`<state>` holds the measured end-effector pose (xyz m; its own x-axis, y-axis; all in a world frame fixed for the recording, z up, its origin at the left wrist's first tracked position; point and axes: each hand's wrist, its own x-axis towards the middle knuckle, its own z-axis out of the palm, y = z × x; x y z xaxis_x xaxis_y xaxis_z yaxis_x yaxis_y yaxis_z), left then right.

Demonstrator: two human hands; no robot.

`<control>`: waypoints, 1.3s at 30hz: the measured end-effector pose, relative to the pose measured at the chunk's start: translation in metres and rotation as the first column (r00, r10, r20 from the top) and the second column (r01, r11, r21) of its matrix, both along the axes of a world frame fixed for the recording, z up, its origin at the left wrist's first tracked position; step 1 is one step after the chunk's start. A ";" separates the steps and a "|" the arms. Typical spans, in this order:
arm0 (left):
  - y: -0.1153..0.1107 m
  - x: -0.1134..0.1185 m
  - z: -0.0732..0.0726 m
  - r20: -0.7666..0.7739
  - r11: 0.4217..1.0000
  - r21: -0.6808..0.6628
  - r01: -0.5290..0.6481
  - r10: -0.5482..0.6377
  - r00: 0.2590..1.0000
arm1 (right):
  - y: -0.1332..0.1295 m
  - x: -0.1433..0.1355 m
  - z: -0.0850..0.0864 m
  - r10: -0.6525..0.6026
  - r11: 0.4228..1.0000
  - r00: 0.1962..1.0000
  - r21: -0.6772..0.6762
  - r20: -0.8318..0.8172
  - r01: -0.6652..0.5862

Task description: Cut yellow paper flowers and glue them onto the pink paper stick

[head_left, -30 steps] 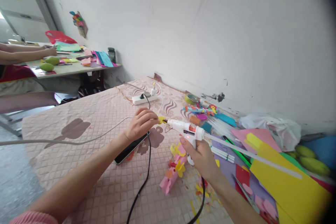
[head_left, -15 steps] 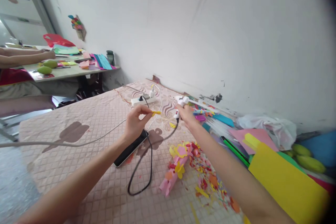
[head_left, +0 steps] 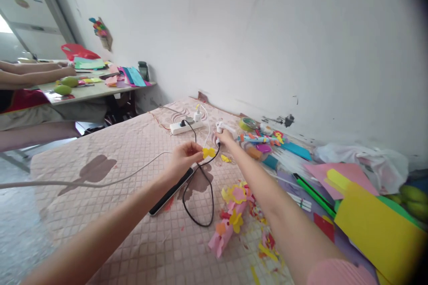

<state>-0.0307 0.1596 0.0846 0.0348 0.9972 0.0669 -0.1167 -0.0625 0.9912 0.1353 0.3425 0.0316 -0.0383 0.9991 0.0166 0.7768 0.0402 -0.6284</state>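
Between its thumb and fingers my left hand (head_left: 185, 156) pinches a yellow paper flower (head_left: 209, 153) by its edge, above the table. My right hand (head_left: 225, 137) reaches further out, wrapped round the handle of a white hot glue gun (head_left: 220, 127); a black cord (head_left: 213, 207) runs down from it and loops on the cloth. Nearer to me lies a pink paper roll (head_left: 222, 236) with yellow, orange and red paper flowers on it. A loose yellow paper piece (head_left: 225, 158) rests near my right wrist. Under my left wrist is a black phone (head_left: 171, 191), partly hidden.
A white power strip (head_left: 182, 127) with plugs sits behind my hands. At right lie yellow card (head_left: 377, 227), pink paper (head_left: 344, 178), a green-and-black cutter (head_left: 314, 195), tape (head_left: 248, 124) and paper scraps (head_left: 267, 245). A co-worker's arms (head_left: 36, 75) rest at another table.
My right hand has moved slightly left with the glue gun, turning it. The yellow flower in my left hand has turned from edge-on to face-on and shifted right. The view has swung a little.
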 end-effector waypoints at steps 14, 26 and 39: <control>0.020 0.064 -0.032 0.004 0.931 -0.238 0.278 -0.285 0.958 | -0.114 0.102 0.039 0.216 0.976 0.961 0.021 -0.176 -0.215; 0.044 0.110 -0.055 -0.021 0.834 -0.404 0.376 -0.419 0.908 | -0.219 0.150 0.028 0.127 0.983 0.950 -0.094 -0.285 -0.159; 0.026 0.092 -0.048 0.065 0.815 -0.432 0.386 -0.399 0.915 | -0.275 0.111 -0.006 -0.221 0.929 0.781 -0.369 -0.584 -0.013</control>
